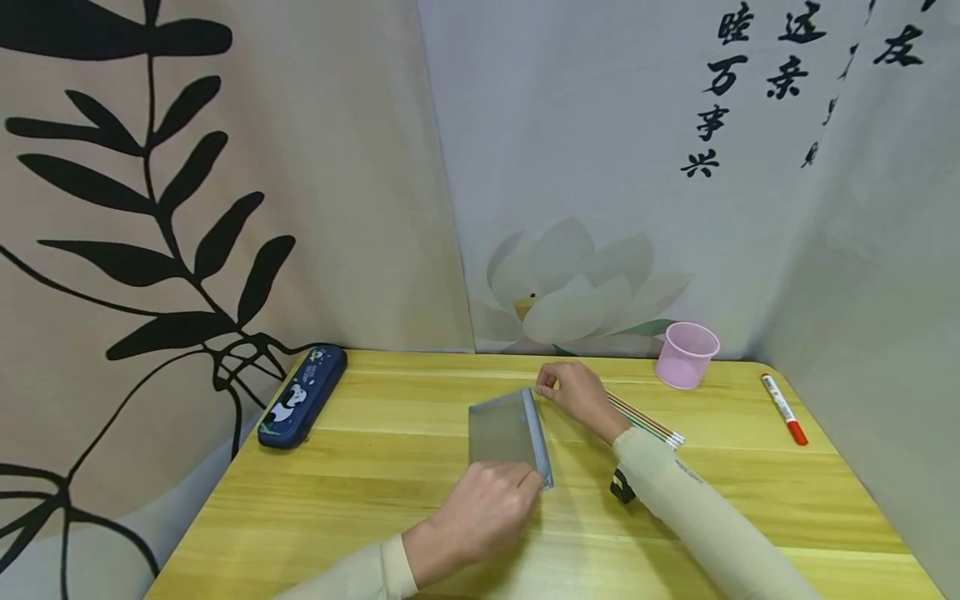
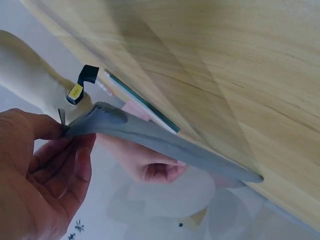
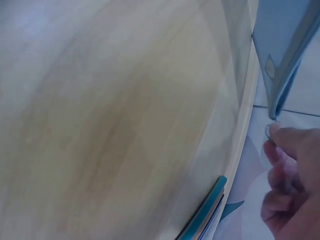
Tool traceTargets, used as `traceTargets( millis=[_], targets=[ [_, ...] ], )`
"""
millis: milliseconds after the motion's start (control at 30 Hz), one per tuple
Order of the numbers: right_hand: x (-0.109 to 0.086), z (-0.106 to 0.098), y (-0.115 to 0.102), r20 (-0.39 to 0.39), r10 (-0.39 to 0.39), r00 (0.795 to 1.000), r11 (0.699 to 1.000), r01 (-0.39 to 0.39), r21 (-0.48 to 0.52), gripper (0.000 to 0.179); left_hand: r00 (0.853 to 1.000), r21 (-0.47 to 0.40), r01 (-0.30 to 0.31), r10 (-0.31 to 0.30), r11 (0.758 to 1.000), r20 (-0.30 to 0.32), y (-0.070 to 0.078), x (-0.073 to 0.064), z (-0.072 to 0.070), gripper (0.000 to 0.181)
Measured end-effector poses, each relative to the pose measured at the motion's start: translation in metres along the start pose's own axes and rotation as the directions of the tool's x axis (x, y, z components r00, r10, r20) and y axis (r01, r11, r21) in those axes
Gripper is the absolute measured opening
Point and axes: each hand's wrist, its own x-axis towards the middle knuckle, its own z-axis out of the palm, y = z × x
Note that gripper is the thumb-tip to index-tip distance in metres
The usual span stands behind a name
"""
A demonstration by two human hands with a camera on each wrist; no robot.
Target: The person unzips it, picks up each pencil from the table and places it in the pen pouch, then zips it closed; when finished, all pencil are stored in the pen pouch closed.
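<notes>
A translucent grey zip pouch [image 1: 497, 433] with a blue-grey zipper edge [image 1: 537, 437] is held up above the table. My left hand [image 1: 486, 504] pinches the near end of that edge between thumb and fingers; the left wrist view shows the pouch [image 2: 150, 137] stretching away from the fingertips. At the far end, my right hand [image 1: 576, 392] has thumb and forefinger pinched on a small shiny piece, seemingly the zipper pull [image 3: 269, 131], at the pouch's corner. Beneath the right forearm lie several striped pencils [image 1: 645, 419], partly hidden by the hand and sleeve.
A dark blue pencil case [image 1: 303, 396] with a panda picture lies at the table's left edge. At the back right stands a pink cup [image 1: 686, 357]. Near the right edge is a red-capped marker [image 1: 784, 408]. Printed curtains hang behind the wooden table [image 1: 360, 500].
</notes>
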Motion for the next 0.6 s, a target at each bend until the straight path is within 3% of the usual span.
traceTargets(
  millis=[200,333,433,500,533,600],
  targets=[
    [-0.016,0.001,-0.001,0.022,0.06,0.998,0.998,-0.06,0.006,0.04,0.998,-0.012,0.037,-0.038,0.999,-0.058,-0.004,0.001,0.003,0.023],
    [-0.033,0.0,-0.01,0.03,0.131,0.991,0.991,-0.132,0.023,0.025,0.995,0.007,0.053,-0.052,0.999,-0.081,-0.008,0.002,0.004,0.025],
    [-0.045,-0.002,-0.019,0.088,0.178,0.98,0.976,-0.188,0.112,0.023,0.996,0.028,0.045,-0.043,0.999,-0.076,-0.009,0.003,0.003,0.024],
    [-0.052,-0.003,-0.023,0.162,0.205,0.965,0.941,-0.24,0.24,0.029,0.996,0.041,0.042,-0.038,0.998,-0.075,-0.01,0.003,0.003,0.022],
    [-0.055,-0.003,-0.025,0.211,0.22,0.952,0.904,-0.28,0.322,0.033,0.996,0.047,0.041,-0.038,0.998,-0.075,-0.009,0.003,0.003,0.021],
    [-0.06,-0.004,-0.028,0.314,0.249,0.916,0.792,-0.379,0.478,0.037,0.996,0.055,0.04,-0.036,0.998,-0.076,-0.009,0.002,0.003,0.021]
  ],
)
